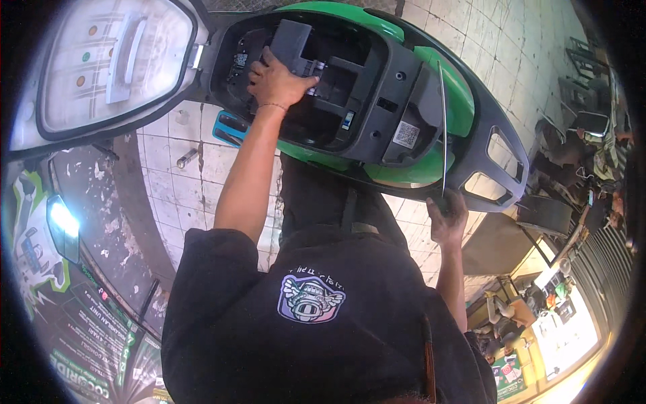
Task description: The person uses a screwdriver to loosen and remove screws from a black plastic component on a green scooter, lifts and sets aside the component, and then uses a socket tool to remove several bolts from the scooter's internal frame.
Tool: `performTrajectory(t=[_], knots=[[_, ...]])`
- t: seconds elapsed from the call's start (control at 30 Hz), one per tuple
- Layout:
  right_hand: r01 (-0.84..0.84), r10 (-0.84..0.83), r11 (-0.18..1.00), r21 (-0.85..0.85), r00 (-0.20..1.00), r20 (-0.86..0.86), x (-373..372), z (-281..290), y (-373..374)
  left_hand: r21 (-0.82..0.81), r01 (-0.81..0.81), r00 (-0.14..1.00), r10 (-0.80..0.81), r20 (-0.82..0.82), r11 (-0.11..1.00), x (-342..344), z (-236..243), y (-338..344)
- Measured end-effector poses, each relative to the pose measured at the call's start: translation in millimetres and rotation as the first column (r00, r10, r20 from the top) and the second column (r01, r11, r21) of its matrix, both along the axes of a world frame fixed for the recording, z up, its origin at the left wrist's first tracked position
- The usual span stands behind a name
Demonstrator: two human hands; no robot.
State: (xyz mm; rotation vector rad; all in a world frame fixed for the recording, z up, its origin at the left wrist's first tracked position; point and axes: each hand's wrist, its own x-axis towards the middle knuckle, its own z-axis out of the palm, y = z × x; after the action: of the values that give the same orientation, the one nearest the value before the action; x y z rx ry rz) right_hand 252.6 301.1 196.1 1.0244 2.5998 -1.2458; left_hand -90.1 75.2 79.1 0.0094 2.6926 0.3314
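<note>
My left hand (279, 84) reaches into the open underseat compartment (363, 94) of a green and black scooter, its fingers curved over a dark grey plastic block (291, 39) beside a small silver fitting (319, 67). My right hand (446, 214), at the lower right of the scooter's tail, holds the lower end of a long thin metal rod (443, 121) that stands out across the green side panel (464, 94). The raised seat (114, 60), pale underside showing, hangs at upper left.
A tiled floor (175, 141) lies below, with a metal cylinder (188, 157) and a blue-framed object (230, 128) near the scooter. A mirror (64, 225) and printed banners are at left. Stools, clutter and a black panel (545, 214) line the right, beside a lit doorway (565, 323).
</note>
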Motion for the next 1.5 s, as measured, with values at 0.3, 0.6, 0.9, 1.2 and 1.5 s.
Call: performTrajectory(t=[0.3,0.6,0.9,1.2,1.5], knots=[[0.267,-0.264,0.912,-0.312,0.963,0.052,8,-2,6,0.262,0.369,0.928,-0.337,-0.16,0.892,102,45,66],[0.192,-0.191,0.913,-0.36,0.981,0.039,14,-3,15,0.221,0.379,0.891,-0.291,-0.347,0.898,122,54,51],[0.2,-0.195,0.904,-0.377,0.979,0.052,23,-11,25,0.413,0.211,0.944,-0.075,-0.322,0.886,20,-5,-58],[0.082,-0.06,0.961,-0.266,0.994,0.089,2,21,11,0.425,0.417,0.845,-0.172,-0.506,0.804,57,-15,-43],[-0.112,0.187,0.968,-0.225,0.919,0.347,-4,66,-59,0.469,0.681,0.732,-0.518,-0.442,0.562,81,-33,-19]])
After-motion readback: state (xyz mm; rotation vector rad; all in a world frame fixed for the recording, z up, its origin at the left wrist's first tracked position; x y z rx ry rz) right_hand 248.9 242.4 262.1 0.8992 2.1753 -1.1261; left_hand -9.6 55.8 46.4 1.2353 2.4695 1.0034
